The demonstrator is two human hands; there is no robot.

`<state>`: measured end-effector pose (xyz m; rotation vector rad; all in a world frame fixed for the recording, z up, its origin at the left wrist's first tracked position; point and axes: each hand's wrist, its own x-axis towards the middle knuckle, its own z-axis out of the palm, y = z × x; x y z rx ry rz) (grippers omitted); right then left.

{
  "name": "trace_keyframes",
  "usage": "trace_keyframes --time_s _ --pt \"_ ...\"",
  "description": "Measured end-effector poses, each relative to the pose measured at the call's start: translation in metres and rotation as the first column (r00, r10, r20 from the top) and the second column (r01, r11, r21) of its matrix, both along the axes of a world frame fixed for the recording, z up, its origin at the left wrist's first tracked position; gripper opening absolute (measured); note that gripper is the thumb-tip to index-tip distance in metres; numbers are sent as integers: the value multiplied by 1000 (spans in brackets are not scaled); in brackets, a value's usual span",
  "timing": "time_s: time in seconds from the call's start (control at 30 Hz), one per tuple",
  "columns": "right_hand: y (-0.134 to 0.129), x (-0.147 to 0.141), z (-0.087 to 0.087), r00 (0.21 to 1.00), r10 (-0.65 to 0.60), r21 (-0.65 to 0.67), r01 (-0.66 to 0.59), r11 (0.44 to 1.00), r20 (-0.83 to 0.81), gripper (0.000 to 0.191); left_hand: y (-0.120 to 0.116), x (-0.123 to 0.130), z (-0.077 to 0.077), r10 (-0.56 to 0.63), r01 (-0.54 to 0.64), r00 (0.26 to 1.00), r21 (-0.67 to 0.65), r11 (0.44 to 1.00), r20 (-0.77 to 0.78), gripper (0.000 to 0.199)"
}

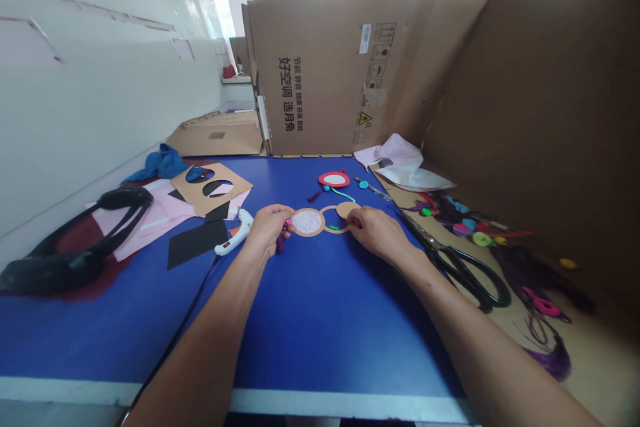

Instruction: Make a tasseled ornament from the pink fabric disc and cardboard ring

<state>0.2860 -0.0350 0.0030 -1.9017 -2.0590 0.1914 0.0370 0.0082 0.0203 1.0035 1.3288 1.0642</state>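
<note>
Two joined cardboard rings lie at the middle of the blue table. The left ring (309, 221) has a white, patterned disc in it; inside the right one a small green piece (333, 227) shows. My left hand (271, 227) pinches the left end, where a pink bead and a purple tassel (281, 244) hang. With its fingers closed on a round cardboard disc (347, 209), my right hand (373, 229) is at the right ring, and the disc partly overlaps that ring. Behind them lies a red-rimmed oval piece (334, 179) with a tassel and a green cord.
A white glue gun (237, 233) with a black cord lies left of my left hand. Cut cardboard (204, 202), black sheets (193, 245) and a black headset (75, 240) are further left. Large scissors (463, 267) and colourful beads lie right. Tall cardboard (330, 80) stands behind.
</note>
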Motion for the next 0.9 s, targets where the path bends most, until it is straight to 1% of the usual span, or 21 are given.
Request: trace_keyframes --time_s 0.07,0.13,0.23,0.3,0.47,0.63,0.77,0.9 --pt "3 -2 -3 998 -27 12 28 1000 -65 21 0 0 -1 1 -1 1000 -7 1000 12 8" --pt "6 -6 -4 985 -22 -1 22 1000 -173 21 1 0 -1 4 -4 1000 -14 1000 14 8" --pt "15 -14 -5 952 -37 -69 17 997 -303 17 1 -1 -2 0 0 1000 -31 1000 10 7" --pt "22 -20 -4 937 -66 -125 24 992 -344 16 1 -1 -2 -11 11 1000 -40 999 10 7" --pt "44 -33 -4 926 -100 -215 21 976 -363 14 1 -2 -1 -14 15 1000 -35 999 10 6" --pt "62 -38 -5 929 -183 -289 88 953 -320 13 1 -1 -1 -21 21 1000 -48 999 13 7" --pt "71 -41 -7 923 -218 -305 119 945 -315 13 1 -1 -2 -20 21 1000 -59 998 22 5" --pt "71 -41 -9 914 -210 -295 106 950 -348 14 3 -3 -4 -19 21 999 -57 998 40 7"
